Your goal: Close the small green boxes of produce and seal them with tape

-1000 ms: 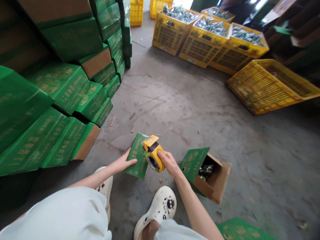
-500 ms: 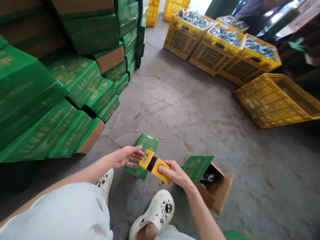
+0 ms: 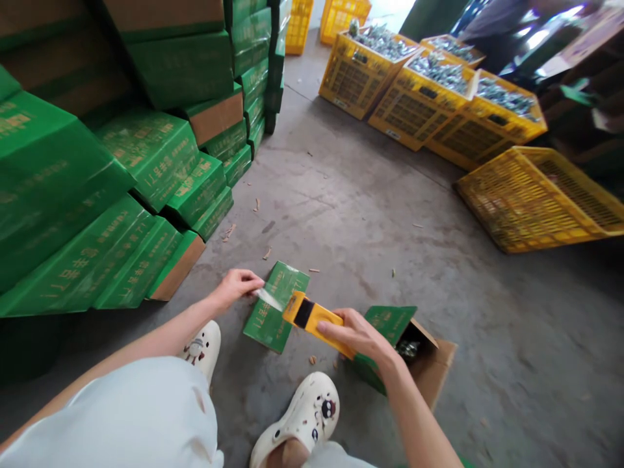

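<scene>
My right hand (image 3: pixel 358 335) grips a yellow and black tape dispenser (image 3: pixel 318 321). A strip of clear tape (image 3: pixel 270 299) stretches from the dispenser's front to my left hand (image 3: pixel 238 286), whose fingertips pinch its loose end. Below both hands a green box (image 3: pixel 273 328) with printed lettering lies on the floor, closed on top. To the right, partly behind my right forearm, an open green carton (image 3: pixel 390 322) shows its brown inner flaps. Dark, shiny packets (image 3: pixel 408 350) are inside it.
Green cartons (image 3: pixel 151 153) stand stacked along the left. Several yellow crates (image 3: pixel 385 97) full of small silvery packets stand at the back right. A tilted yellow crate (image 3: pixel 531 201) lies nearer. My white clogs (image 3: pixel 307 406) flank the floor (image 3: pixel 341 214). A person (image 3: pixel 492 29) is at the top right.
My left hand has closed on the tape end and moved left, drawing out a strip. My right hand has moved right and slightly down with the tape dispenser.
</scene>
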A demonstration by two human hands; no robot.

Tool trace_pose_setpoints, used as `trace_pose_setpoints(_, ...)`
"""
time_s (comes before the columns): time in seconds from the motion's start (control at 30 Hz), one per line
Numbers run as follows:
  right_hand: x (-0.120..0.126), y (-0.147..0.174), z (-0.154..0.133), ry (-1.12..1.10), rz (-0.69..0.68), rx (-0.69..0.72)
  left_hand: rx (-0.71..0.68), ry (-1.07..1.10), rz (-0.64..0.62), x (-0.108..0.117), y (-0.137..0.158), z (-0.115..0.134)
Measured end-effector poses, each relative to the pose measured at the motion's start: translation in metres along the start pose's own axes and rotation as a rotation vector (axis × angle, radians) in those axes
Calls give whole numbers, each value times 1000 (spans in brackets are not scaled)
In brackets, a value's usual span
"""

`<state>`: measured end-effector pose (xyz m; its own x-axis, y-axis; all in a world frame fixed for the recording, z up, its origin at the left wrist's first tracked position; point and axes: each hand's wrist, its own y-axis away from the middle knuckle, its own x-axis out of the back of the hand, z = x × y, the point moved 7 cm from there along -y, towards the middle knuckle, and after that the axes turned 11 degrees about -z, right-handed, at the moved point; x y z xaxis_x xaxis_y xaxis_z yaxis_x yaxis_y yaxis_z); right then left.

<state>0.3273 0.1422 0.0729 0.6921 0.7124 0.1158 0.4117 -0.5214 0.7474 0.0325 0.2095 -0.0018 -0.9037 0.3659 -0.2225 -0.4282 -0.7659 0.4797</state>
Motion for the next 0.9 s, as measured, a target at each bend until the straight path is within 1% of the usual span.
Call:
trace_pose_setpoints(0.03, 9, 6, 5, 20, 10, -21, -17, -9, 30, 13, 0, 0)
trace_pose_setpoints(0.1, 20, 15, 13, 52, 15, -63, -20, -8, 51, 31, -1, -5)
trace_pose_setpoints(0.17, 24, 18, 18, 95, 24, -96, -19, -9, 59, 41, -1, -12)
trace_pose_setpoints(0.23, 24, 14, 18, 136, 45, -106, -35, -28, 84, 45, -3, -16)
trace_pose_setpoints(0.37, 22, 0, 15, 158, 45, -91, -39, -52, 103, 46, -11, -21)
trace_pose_setpoints(0.57, 29, -9, 18, 187, 39, -119, -28, -68, 119, 49, -21, -32)
trace_pose_setpoints(0.73, 31, -16, 25, 184, 37, -142, -2, -76, 129, 45, -30, -54)
trace_pose_setpoints(0.9, 32, -24, 31, 198, 16, -160, 29, -90, 167, 28, -36, -79)
